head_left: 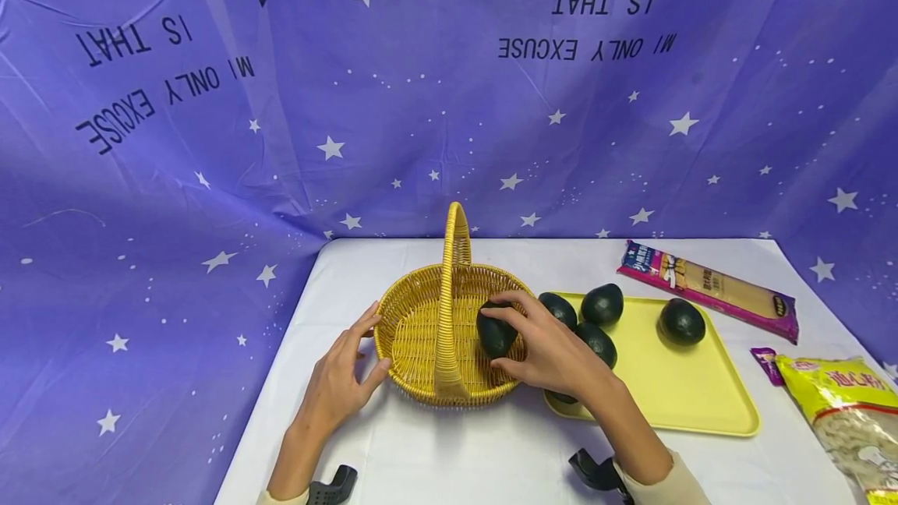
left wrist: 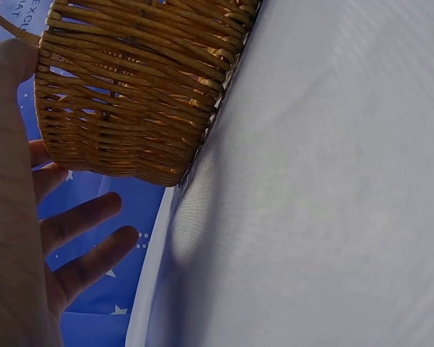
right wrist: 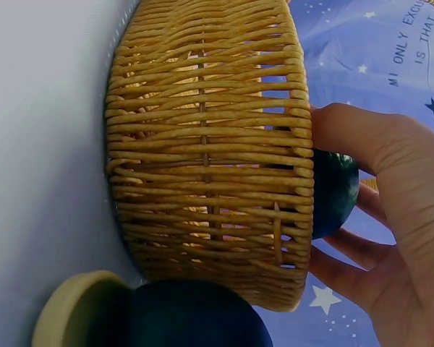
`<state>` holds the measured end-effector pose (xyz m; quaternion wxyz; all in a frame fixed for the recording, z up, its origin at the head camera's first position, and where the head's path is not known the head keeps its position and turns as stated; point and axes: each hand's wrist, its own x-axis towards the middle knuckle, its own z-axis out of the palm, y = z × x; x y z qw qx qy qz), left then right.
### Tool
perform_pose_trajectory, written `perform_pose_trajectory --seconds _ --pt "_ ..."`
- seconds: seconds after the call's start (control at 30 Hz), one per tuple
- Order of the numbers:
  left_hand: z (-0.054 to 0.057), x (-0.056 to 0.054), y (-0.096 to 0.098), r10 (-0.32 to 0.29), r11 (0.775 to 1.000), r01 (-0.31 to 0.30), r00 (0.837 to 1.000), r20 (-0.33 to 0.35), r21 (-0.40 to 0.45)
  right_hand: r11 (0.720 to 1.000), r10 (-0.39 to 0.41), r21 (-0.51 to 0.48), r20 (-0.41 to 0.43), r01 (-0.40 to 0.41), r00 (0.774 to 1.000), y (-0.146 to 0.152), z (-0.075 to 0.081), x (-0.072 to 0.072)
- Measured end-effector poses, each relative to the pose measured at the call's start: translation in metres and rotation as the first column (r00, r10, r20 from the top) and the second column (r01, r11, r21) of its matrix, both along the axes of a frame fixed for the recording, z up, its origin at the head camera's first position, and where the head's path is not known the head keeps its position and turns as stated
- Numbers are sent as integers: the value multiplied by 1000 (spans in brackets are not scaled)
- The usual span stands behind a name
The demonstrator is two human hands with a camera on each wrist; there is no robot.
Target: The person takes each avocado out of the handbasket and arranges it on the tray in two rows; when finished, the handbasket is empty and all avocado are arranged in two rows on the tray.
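My right hand [head_left: 554,349] holds a dark green avocado [head_left: 495,331] between thumb and fingers, at the right side of a yellow wicker basket [head_left: 414,341] with a tall arched handle. In the right wrist view the avocado [right wrist: 335,191] shows partly above the basket's rim, behind the woven wall. My left hand [head_left: 338,380] rests at the basket's left rim. Its thumb touches the rim in the left wrist view, while some fingers [left wrist: 94,264] stretch loosely beside the wall. Several more avocados [head_left: 602,305] lie on a yellow tray [head_left: 666,380], most near its left end.
Right of the basket, the tray sits close against it. Behind the tray lies a long purple packet of noodles [head_left: 715,287]. A yellow-and-clear food bag [head_left: 849,419] lies at the right edge of the white table [head_left: 435,458]. A purple star-printed cloth [head_left: 421,100] hangs behind.
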<state>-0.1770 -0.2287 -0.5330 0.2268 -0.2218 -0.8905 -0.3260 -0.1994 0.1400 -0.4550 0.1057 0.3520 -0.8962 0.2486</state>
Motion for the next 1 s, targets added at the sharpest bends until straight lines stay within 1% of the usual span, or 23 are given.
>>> perform_pose_trajectory --seconds 0.17,0.43,0.73,1.0 --pt "-1 0 0 2 1000 -2 1000 -2 -4 1000 -3 -8 -8 3 1000 4 0 2" --pt "-3 1 -1 7 1000 -7 1000 18 -6 1000 -9 -2 -6 9 1000 8 -1 4" --pt "-1 -1 -1 -2 1000 2 1000 6 -5 1000 -13 -5 -56 13 998 15 3 8" --pt "-2 -1 -1 -4 1000 4 1000 3 -8 1000 -15 -13 -55 15 998 21 2 11"
